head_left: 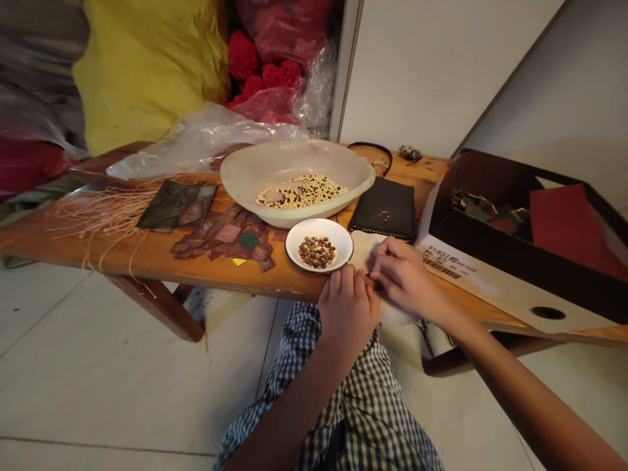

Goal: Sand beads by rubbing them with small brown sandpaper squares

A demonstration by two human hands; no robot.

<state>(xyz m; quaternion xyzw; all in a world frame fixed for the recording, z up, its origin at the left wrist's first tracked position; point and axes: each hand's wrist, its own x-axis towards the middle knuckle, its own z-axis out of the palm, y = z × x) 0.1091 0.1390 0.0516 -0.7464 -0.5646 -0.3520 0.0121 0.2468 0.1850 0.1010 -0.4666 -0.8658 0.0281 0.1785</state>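
Note:
My left hand (347,304) rests at the front edge of the wooden bench, its fingers curled down just below a small white bowl (343,244). Thumb and fingertips of my right hand (405,271) are pinched together close against the left fingertips. Whatever lies between them is too small and too covered to make out. Beads (316,252) in red, olive and cream fill the bottom of the bowl. A pale sheet (366,243), perhaps paper or cloth, lies partly under my right hand.
Behind the bowl stands a large translucent basin (294,154) with many cream and dark beads. Fabric squares (226,239), loose cords (110,212) and a black pouch (385,206) lie on the bench (294,284). A black-and-white box (510,294) holds patches at right.

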